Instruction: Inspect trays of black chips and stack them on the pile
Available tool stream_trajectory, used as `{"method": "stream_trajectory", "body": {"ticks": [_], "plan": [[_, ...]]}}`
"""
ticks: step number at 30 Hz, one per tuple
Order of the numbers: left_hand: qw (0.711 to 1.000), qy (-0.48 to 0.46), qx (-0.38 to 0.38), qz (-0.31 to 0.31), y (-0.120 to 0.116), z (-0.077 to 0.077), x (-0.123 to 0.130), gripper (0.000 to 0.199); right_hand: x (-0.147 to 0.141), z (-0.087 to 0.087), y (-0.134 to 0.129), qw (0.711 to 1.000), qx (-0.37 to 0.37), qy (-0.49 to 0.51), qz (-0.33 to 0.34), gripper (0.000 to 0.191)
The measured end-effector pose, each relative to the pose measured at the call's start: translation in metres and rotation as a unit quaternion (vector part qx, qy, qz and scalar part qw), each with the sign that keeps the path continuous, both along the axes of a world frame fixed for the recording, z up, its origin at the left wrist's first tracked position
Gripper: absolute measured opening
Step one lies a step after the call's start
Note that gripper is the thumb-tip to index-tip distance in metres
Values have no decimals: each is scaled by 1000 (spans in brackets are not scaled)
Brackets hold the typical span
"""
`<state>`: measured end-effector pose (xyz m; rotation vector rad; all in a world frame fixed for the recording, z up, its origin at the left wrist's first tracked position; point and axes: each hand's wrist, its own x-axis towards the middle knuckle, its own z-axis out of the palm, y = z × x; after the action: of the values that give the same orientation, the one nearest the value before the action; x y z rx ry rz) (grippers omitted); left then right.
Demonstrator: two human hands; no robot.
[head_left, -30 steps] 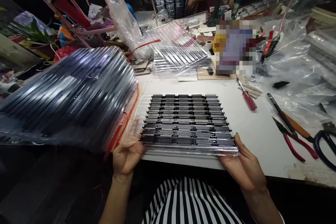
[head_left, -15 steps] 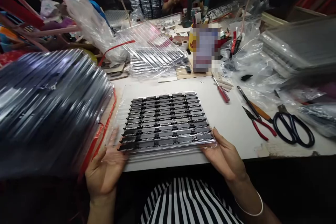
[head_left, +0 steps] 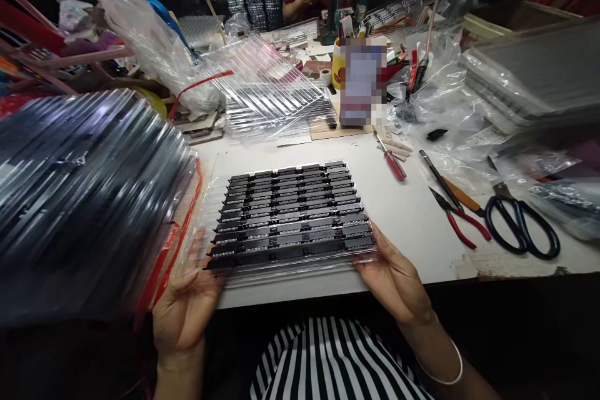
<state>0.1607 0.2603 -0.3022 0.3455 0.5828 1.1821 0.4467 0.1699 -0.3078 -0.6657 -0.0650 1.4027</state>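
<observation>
Tray (head_left: 304,264) with black strips (head_left: 288,215) is over the table's (head_left: 407,219) seven o'clock side, I see; left hand (head_left: 185,309) pinches its seven o'clock corner, right hand (head_left: 394,278) the five o'clock one; holding level should prevent sliding

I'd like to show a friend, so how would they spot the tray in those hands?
Find the white tabletop beyond the striped clothing. Toward its near edge is a clear plastic tray lined with rows of black parts. Unlike the ribbed clear plastic behind it and the glossy stack on its left, it is held between the left hand and right hand.
</observation>
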Motion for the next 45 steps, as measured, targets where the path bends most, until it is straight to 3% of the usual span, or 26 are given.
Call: {"method": "stream_trajectory", "body": {"ticks": [11,19,25,31,39,45], "plan": [[998,37,37,-20,1,-2,1,76,-10,5,-4,998,-11,-31,-45,50],[997,71,-19,-29,-4,2,-1,67,-11,8,-1,998,-28,-48,-28,42],[998,50,-12,-27,-5,1,-2,71,-11,7,-7,988,-45,-142,-35,42],[999,41,-27,-21,-6,-2,-5,69,10,2,-13,969,-92,-227,-15,42],[999,43,-21,-11,-5,0,-2,69,5,-4,-9,969,-83,-230,-41,36],[998,57,-23,5,-5,2,1,57,-1,-2,-8,974,-56,-212,-61,34]]}}
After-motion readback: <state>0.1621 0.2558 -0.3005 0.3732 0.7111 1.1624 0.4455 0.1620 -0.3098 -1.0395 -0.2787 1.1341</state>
